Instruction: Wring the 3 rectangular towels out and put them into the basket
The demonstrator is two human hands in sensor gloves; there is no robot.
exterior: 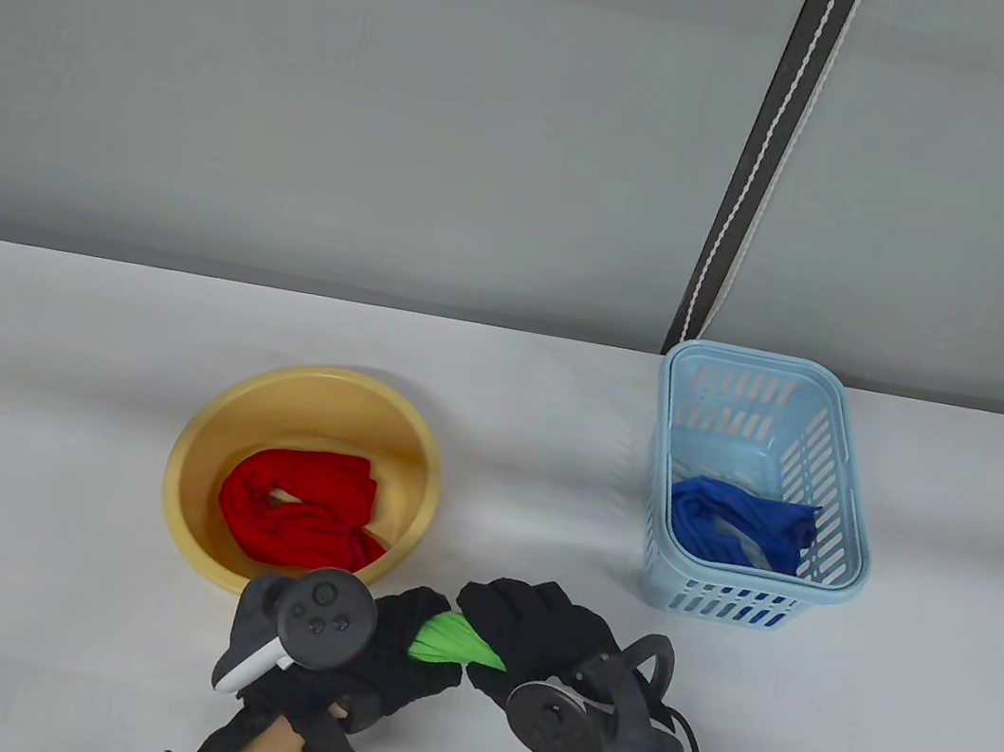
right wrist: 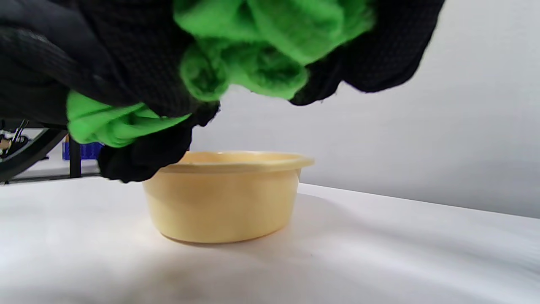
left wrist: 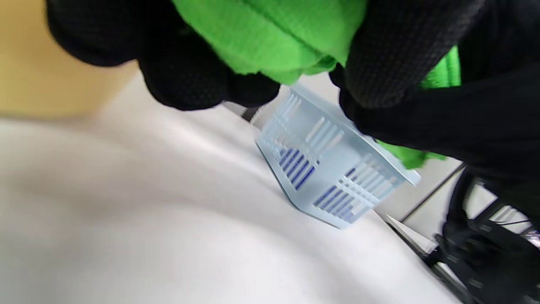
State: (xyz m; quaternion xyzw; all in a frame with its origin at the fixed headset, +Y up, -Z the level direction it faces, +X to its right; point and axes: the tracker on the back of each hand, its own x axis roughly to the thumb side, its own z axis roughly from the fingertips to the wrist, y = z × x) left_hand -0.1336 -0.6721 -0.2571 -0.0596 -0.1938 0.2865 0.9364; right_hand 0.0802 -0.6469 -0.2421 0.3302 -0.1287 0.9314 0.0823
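Green towel (exterior: 454, 640) bunched up between both fists, above the table's (exterior: 53, 416) near edge! Left hand (exterior: 379, 653) curled tight round one end, right hand (exterior: 545, 638) clamped on the other. Red towel (exterior: 298, 505) sits in the yellow basin (exterior: 193, 440); blue towel (exterior: 737, 521) lies in the basket (exterior: 842, 471), well right.

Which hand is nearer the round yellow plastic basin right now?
Left. The left hand sits just off the round yellow plastic basin near its front rim; the right hand is farther right, toward the basket side.
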